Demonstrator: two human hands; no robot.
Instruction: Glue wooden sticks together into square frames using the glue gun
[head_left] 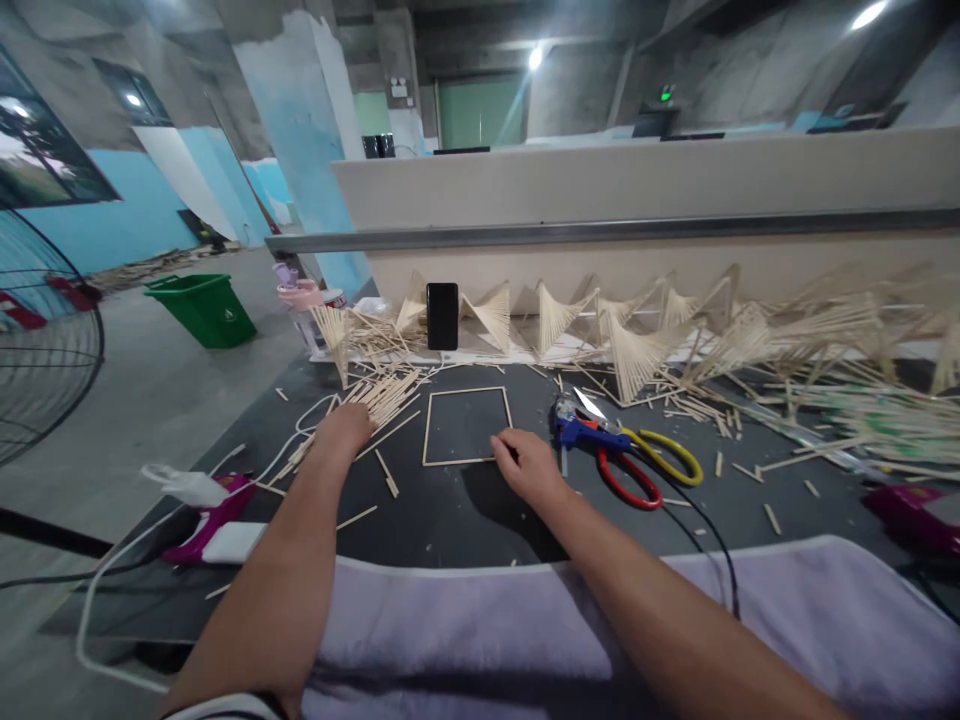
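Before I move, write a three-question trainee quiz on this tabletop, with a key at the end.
1. True or false: the right hand is nearer the pile of loose sticks than the left hand is.

2. Multiple choice: what shape is the stick frame lying flat on the dark table?
A) triangular
B) four-sided
C) round

3. Fill in the blank: the scissors have one red handle and one ____ handle.

Key: 1. False, the left hand is at the pile. 2. B. 3. Yellow.

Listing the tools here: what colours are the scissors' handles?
One yellow handle, one red handle; head view shows both.
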